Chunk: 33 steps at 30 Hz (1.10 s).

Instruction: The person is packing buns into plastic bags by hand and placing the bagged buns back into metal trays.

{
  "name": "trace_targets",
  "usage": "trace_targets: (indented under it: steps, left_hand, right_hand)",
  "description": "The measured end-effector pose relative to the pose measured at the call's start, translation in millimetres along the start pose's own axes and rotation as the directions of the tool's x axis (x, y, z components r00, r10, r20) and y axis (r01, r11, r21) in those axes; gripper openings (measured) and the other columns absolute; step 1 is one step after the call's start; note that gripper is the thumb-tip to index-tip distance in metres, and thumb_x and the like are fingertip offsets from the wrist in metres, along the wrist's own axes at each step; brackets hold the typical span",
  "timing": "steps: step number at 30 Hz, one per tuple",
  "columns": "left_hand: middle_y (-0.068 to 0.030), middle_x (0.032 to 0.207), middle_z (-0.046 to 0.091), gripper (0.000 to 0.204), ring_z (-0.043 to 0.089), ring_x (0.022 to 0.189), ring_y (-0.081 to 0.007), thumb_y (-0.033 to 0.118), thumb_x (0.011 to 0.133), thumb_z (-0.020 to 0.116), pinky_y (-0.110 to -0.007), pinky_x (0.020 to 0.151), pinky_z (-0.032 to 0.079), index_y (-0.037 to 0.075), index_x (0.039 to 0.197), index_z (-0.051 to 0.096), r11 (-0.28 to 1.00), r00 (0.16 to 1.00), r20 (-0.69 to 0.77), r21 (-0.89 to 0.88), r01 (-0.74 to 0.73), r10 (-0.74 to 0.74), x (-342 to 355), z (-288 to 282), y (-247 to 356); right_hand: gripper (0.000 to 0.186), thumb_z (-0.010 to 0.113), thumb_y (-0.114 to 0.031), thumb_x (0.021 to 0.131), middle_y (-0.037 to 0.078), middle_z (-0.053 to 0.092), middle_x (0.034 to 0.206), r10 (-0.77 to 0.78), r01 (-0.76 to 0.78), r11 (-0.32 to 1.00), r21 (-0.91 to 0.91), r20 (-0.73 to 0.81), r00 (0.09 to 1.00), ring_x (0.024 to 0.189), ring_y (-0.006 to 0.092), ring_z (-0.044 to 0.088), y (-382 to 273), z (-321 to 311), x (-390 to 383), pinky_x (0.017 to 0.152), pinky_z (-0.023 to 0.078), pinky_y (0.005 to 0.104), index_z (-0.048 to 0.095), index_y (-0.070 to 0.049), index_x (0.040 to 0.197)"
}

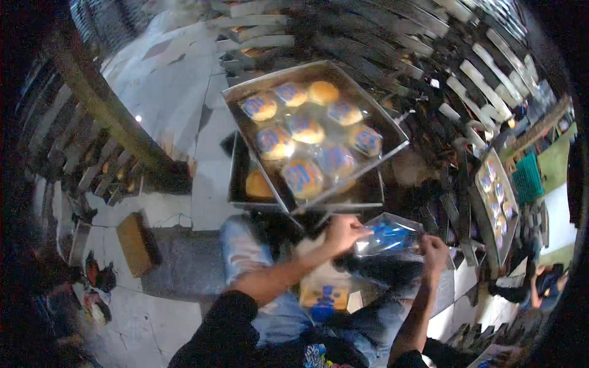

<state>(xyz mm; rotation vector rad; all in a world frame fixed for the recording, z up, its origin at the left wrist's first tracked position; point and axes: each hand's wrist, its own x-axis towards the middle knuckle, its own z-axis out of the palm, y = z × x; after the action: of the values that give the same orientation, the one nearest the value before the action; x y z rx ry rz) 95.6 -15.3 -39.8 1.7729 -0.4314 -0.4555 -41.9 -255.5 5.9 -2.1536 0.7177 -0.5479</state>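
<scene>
Between my two hands a clear plastic bag (391, 235) with blue print is stretched out. My left hand (345, 235) pinches its left end, and my right hand (434, 251) pinches its right end. No bun shows inside it. Just beyond them a metal tray (377, 115) of round buns sits tilted. Most buns, such as one wrapped bun (305, 128), are in clear bags with blue print; a bun at the back (323, 92) looks bare. Beneath is a second tray (368, 197), with a golden bun (260, 184) partly visible.
A yellow and blue printed packet (325, 295) lies between my legs. To the left, a brown block (136, 244) rests on the tiled floor. Another tray of wrapped buns (498, 205) stands at the right, near a green crate (529, 176). Slatted racks surround the space. Another person (543, 285) is at far right.
</scene>
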Motion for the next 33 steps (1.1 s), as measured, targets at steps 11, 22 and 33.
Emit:
trace_targets:
  steps: [11, 22, 33]
  left_hand:
    - [-0.0148, 0.069, 0.061, 0.026, 0.059, 0.062, -0.0241, 0.021, 0.055, 0.073, -0.035, 0.058, 0.045, 0.001, 0.068, 0.064, 0.974, 0.866, 0.459, 0.002, -0.225, 0.199, 45.3, -8.1, -48.3]
    - [-0.0123, 0.060, 0.057, 0.025, 0.057, 0.056, -0.0227, 0.018, 0.051, 0.077, -0.034, 0.054, 0.043, 0.003, 0.063, 0.061, 0.989, 0.923, 0.362, -0.113, -0.097, 0.132, 38.8, -35.3, -23.7]
    - [-0.0033, 0.068, 0.059, 0.014, 0.053, 0.062, -0.0117, 0.018, 0.072, 0.065, -0.027, 0.055, 0.043, 0.004, 0.075, 0.063, 0.962, 0.943, 0.222, -0.174, -0.211, 0.247, 38.0, -55.4, -44.8]
  right_hand:
    - [0.022, 0.049, -0.016, 0.083, 0.017, 0.060, 0.095, -0.720, 0.872, 0.460, -0.169, 0.504, 0.478, 0.096, 0.0317, 0.055, -222.8, 330.4, 235.1, 0.086, 0.043, 0.0382, 0.057, -0.003, 0.098]
    - [0.034, 0.066, -0.031, 0.068, 0.016, 0.062, 0.091, -0.518, 0.923, 0.127, -0.364, 0.769, 0.375, 0.080, 0.0323, 0.061, -245.8, 401.5, 329.6, 0.070, 0.048, 0.0451, 0.062, -0.006, 0.090]
    - [0.050, 0.061, -0.038, 0.079, 0.008, 0.061, 0.091, -0.272, 0.122, 0.824, 0.554, 0.196, 0.942, 0.078, 0.0157, 0.057, -179.4, 110.4, 148.3, 0.070, 0.044, 0.0282, 0.056, 0.006, 0.101]
